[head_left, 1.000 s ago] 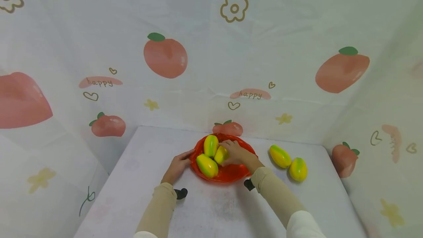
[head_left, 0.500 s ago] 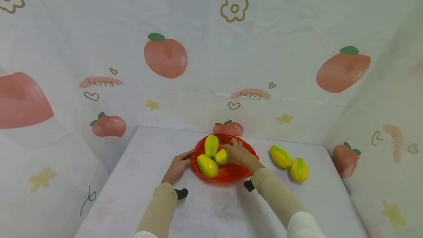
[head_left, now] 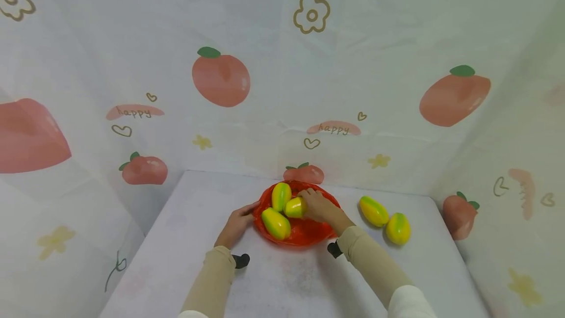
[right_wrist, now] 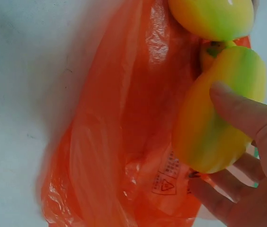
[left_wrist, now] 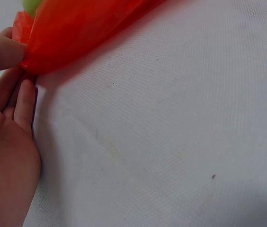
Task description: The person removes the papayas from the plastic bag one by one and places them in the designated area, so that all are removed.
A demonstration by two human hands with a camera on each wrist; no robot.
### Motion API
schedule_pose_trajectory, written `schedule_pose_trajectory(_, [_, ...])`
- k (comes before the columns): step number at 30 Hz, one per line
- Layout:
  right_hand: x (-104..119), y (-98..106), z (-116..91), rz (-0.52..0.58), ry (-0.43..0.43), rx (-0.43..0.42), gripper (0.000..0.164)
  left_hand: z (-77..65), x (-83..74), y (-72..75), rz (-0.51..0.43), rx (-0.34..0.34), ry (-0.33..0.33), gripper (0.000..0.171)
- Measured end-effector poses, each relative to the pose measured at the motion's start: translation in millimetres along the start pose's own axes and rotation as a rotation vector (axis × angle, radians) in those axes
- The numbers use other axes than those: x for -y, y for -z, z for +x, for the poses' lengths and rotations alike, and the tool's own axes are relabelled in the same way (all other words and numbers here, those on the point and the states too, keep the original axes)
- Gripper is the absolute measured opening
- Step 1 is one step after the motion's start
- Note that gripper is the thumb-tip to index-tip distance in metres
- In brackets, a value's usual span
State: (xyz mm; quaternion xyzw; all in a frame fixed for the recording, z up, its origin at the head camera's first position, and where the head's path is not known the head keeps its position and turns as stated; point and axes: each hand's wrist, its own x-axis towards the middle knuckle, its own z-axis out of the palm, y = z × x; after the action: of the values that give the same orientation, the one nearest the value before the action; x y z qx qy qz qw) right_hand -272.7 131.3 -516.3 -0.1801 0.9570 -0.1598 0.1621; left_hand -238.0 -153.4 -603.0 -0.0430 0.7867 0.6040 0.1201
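My right hand (head_left: 319,206) holds a yellow-green papaya (head_left: 295,207) over a red plastic bag (head_left: 304,233) spread open on the table. In the right wrist view the thumb lies across this papaya (right_wrist: 221,113), with the fingers around its far side. Two more papayas lie in the bag's left half, one toward the back (head_left: 281,197) and one toward the front (head_left: 276,224). At the bag's left edge my left hand (head_left: 237,223) pinches the plastic between thumb and fingers, as the left wrist view shows of the bag (left_wrist: 86,33).
Two other papayas rest on the white table (head_left: 282,283) right of the bag, a slimmer one (head_left: 373,211) and a rounder one (head_left: 398,228) almost end to end. A white printed cloth (head_left: 265,126) surrounds the table at the back and sides.
The papaya under my right hand has turned so its end faces more to the left, and the hand has shifted slightly. The left hand stays at the bag's edge.
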Motion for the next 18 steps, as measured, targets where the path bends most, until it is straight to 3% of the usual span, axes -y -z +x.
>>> schedule_pose_trajectory(6, [-1.3,3.8,-0.2,0.037,0.015,-0.047,0.067,1.4,3.0,0.8,-0.011,-0.001,0.007,0.052])
schedule_pose_trajectory(18, [-4.6,14.2,-12.0,0.232,0.062,-0.182,0.077,3.4,3.2,1.7,-0.011,0.004,-0.001,0.052])
